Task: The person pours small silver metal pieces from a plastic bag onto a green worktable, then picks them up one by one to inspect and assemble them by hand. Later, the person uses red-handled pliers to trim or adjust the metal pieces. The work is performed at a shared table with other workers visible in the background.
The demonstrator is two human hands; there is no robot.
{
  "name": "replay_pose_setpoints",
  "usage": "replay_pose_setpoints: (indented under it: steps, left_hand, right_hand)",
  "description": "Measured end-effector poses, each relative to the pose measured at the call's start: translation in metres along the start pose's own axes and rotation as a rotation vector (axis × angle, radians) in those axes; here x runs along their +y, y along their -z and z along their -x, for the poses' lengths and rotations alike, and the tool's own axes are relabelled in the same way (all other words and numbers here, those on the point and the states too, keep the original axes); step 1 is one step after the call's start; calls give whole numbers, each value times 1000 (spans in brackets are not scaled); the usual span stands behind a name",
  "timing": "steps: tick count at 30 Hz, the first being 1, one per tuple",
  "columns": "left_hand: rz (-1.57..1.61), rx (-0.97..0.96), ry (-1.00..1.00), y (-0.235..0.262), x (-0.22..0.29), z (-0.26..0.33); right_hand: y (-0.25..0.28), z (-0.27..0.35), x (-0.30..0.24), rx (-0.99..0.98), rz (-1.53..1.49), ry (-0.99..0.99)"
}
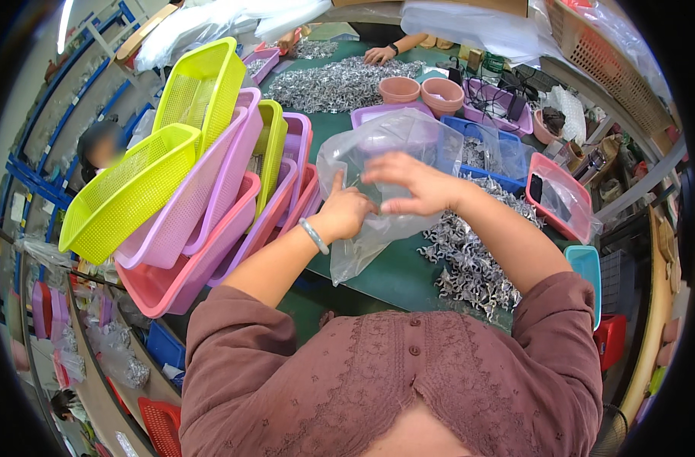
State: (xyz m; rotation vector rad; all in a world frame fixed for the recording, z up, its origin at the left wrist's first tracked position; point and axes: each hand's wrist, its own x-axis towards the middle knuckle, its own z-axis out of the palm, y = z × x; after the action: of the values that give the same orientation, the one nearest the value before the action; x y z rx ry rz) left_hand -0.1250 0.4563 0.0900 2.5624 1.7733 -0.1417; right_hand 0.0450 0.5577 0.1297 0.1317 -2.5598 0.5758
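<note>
A large clear plastic bag (378, 251) is spread in front of me over the green table, its lower corner hanging at the near edge. My left hand (346, 211), with a pale bangle at the wrist, is at the bag; its index finger points up and the other fingers bend in against the plastic. Over the bag's right part, my right hand (417, 184) has its fingers stretched leftward, thumb apart from them. A heap of small silvery metal parts (473, 259) lies just right of the bag, under my right forearm.
Stacked lime, purple and pink baskets (203, 160) lean on the left. A blue tray (507, 152) and a pink tray (558, 196) stand right. Behind are terracotta-coloured pots (442, 95), a larger metal-parts heap (325, 85), and another person's hand (379, 55).
</note>
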Motion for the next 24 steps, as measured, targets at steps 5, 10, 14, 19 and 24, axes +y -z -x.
replay_pose_setpoints:
  steps: [5,10,14,19,24]
  left_hand:
    - [-62,344,-188,-7,4,14]
    - [51,623,-147,-6,0,27]
    - [172,722,-234,-10,3,25]
    - [297,790,-290,-1,5,32]
    - [152,718,-260,15,2,58]
  right_hand:
    - [20,-19,13,-32,604,-531]
    - [-4,-6,41,-142,585,-1034]
    - [-45,-10,42,14,457,-1104]
    - [-73,15,103,148,327,-1073]
    - [-20,13,115,463,-487,-1130]
